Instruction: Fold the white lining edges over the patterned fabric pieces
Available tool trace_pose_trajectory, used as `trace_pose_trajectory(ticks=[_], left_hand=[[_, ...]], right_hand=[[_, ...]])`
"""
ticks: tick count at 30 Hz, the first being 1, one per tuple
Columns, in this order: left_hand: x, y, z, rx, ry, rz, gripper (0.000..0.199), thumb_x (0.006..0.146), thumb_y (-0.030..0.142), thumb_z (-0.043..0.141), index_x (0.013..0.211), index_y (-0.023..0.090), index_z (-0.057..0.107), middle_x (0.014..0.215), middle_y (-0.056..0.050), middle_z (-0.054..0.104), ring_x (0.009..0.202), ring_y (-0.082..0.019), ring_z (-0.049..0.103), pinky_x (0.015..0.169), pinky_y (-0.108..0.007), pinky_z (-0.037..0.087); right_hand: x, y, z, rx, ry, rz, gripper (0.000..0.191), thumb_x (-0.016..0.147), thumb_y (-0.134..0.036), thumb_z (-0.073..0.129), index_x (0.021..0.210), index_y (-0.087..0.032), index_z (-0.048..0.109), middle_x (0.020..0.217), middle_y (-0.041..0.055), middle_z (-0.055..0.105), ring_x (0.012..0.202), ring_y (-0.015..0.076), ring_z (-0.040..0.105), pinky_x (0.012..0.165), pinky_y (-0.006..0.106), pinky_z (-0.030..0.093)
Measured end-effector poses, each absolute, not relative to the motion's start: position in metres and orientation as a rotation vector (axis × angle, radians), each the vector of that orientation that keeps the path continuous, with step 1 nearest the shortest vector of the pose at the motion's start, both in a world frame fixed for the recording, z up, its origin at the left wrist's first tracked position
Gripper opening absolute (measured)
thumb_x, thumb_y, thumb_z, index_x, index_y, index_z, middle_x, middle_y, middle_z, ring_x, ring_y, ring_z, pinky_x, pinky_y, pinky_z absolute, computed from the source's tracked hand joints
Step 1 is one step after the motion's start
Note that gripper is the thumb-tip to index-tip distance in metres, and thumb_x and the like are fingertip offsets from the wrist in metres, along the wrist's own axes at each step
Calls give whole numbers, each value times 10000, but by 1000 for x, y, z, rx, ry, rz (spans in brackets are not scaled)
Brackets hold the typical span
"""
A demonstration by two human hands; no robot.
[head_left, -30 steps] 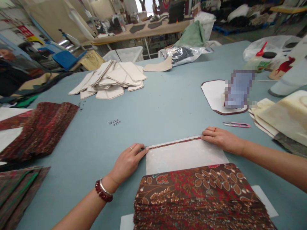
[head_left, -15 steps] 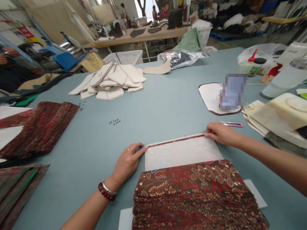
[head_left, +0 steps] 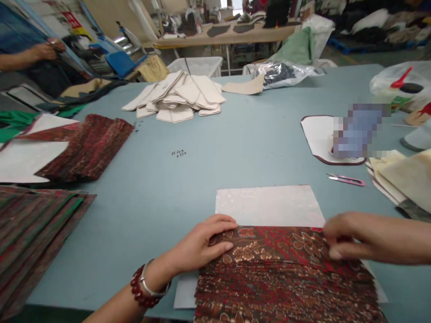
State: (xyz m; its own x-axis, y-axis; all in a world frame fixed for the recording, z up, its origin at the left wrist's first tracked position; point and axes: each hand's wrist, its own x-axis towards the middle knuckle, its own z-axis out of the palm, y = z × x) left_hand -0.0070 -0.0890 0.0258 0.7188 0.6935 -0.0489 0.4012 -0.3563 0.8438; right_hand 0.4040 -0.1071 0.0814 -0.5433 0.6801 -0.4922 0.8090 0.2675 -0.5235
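A thick fanned stack of brown and red floral fabric pieces [head_left: 286, 287] lies in front of me. My left hand [head_left: 208, 237] rests on the upper left of the top piece, thumb apart from the stretched fingers. At the upper right corner, my right hand [head_left: 350, 237] has its fingers curled toward the thumb at the fabric's edge; some blur hides the exact grip. Just beyond the stack lies a white sheet [head_left: 269, 202], its near edge behind the floral fabric. Another pale sheet [head_left: 185, 291] shows under the stack.
Pink thread snips [head_left: 346, 180] lie to the right, below a white brown-edged panel [head_left: 316, 134]. Cream panels [head_left: 188, 96] are piled at the back. More patterned fabric [head_left: 94, 148] and folded dark pieces [head_left: 37, 237] lie left. A co-worker's hand [head_left: 47, 50] shows at upper left.
Both hands have come back from the white sheet's far edge to the floral stack. The strip of brown fabric along that edge no longer shows. The view has shifted.
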Motion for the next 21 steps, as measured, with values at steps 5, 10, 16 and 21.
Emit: trace_pose_trajectory(ticks=[5,10,16,21], left_hand=[[-15,-112,30,1979,854,354,484,939,225,616,1413,293,541,1480,-127,496,1348,-265,503,1115,-492,459],[-31,-111,28,1813,899,448,387,950,218,576,1328,290,618,1439,-119,553,1313,-261,536,1112,-508,449],[-33,-91,-3,1076,1280,786,163,891,289,620,997,176,670,927,-92,735,749,-163,680,627,-287,535],[-7,-69,-12,1031,1344,683,143,850,320,630,834,178,629,593,21,587,436,-85,447,432,-229,288]], right_hand=[[294,-30,54,1169,2721,-1004,229,996,-265,489,901,-216,692,860,27,702,704,153,602,640,244,432],[216,-17,15,988,2859,-828,237,936,-129,544,1111,-209,683,1040,95,635,885,219,583,763,309,420],[216,-21,-10,941,2982,-559,107,958,-184,599,856,-184,629,877,68,613,824,205,546,691,301,378],[216,-20,-12,928,3013,-545,106,959,-185,616,853,-180,612,892,67,630,849,213,550,712,316,389]])
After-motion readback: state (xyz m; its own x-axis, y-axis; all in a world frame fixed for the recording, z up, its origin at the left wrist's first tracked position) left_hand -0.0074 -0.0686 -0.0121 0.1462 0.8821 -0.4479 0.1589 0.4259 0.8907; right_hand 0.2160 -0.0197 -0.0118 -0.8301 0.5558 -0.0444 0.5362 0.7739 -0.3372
